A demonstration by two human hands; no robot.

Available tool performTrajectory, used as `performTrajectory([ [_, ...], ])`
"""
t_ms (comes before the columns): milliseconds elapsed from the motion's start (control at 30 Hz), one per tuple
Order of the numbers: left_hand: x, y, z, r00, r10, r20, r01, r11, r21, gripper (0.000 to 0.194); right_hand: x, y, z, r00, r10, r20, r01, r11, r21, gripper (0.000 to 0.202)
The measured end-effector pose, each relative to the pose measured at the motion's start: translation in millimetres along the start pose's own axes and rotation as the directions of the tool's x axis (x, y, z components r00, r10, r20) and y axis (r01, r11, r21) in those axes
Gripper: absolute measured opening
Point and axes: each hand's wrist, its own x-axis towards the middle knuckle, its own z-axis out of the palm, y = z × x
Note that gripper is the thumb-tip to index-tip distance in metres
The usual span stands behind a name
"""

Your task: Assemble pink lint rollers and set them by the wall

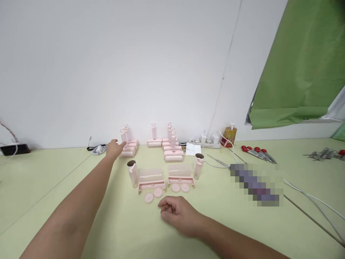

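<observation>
My left hand (pixel 115 148) reaches to the back left, fingers stretched out beside a pink upright handle (pixel 123 135) of an assembled lint roller; I cannot tell whether the fingertips touch it. My right hand (pixel 180 216) hovers or rests low at the front with loosely curled fingers and nothing visible in them. Beyond it lie two pairs of round pink caps (pixel 149 197), two pink roller frames (pixel 152 185) and two clear covers (pixel 151 175). At either side stands a roll with a brown core (pixel 131 164), a pink handle piece (pixel 133 174) leaning against it.
More assembled pink lint rollers (pixel 174 153) stand along the wall. To the right are white paper (pixel 193 149), a power strip with chargers (pixel 212 144), a bottle (pixel 230 135), red-handled tools (pixel 260 154), a blurred-out object (pixel 254 185) and loose cables (pixel 312 198). A coiled cable (pixel 98 149) lies left.
</observation>
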Motion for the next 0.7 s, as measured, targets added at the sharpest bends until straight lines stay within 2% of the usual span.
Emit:
performTrajectory([
  [67, 10.1, 8.7, 3.5, 0.999, 0.001, 0.045, -0.002, 1.000, 0.022, 0.067, 0.1, 0.8, 0.6, 1.000, 0.000, -0.006, 0.000, 1.000, 0.005, 0.024],
  [167, 12.6, 13.2, 11.4, 0.994, 0.013, 0.113, -0.019, 0.999, 0.051, 0.046, 0.1, 0.4, 1.5, 1.000, -0.002, -0.019, 0.002, 1.000, 0.011, 0.024],
  [267, 6.6, 10.1, 16.8, 0.995, 0.025, 0.101, -0.033, 0.997, 0.074, 0.028, 0.6, -1.9, 2.8, 1.000, 0.002, -0.024, -0.002, 1.000, 0.016, 0.025],
  [367, 0.6, 6.1, 14.0, 0.997, 0.040, 0.061, -0.045, 0.995, 0.083, 0.019, 1.4, -3.5, 3.7, 0.999, 0.013, -0.034, -0.012, 1.000, 0.015, 0.025],
  [467, -3.1, 6.4, 2.3, 0.999, 0.044, 0.023, -0.045, 0.996, 0.075, 0.021, 2.2, -2.4, 3.4, 0.999, 0.018, -0.036, -0.017, 0.999, 0.027, 0.026],
  [567, -7.7, 14.5, -17.4, 0.999, 0.018, -0.034, -0.017, 0.999, 0.042, 0.026, 2.6, 1.0, 3.1, 0.999, 0.006, -0.034, -0.005, 0.999, 0.033, 0.026],
  [700, -24.1, 41.8, -58.5, 0.979, -0.007, -0.202, -0.031, 0.982, -0.187, 0.029, 5.1, 5.0, 5.3, 0.999, -0.012, -0.040, 0.015, 0.998, 0.065, 0.023],
])
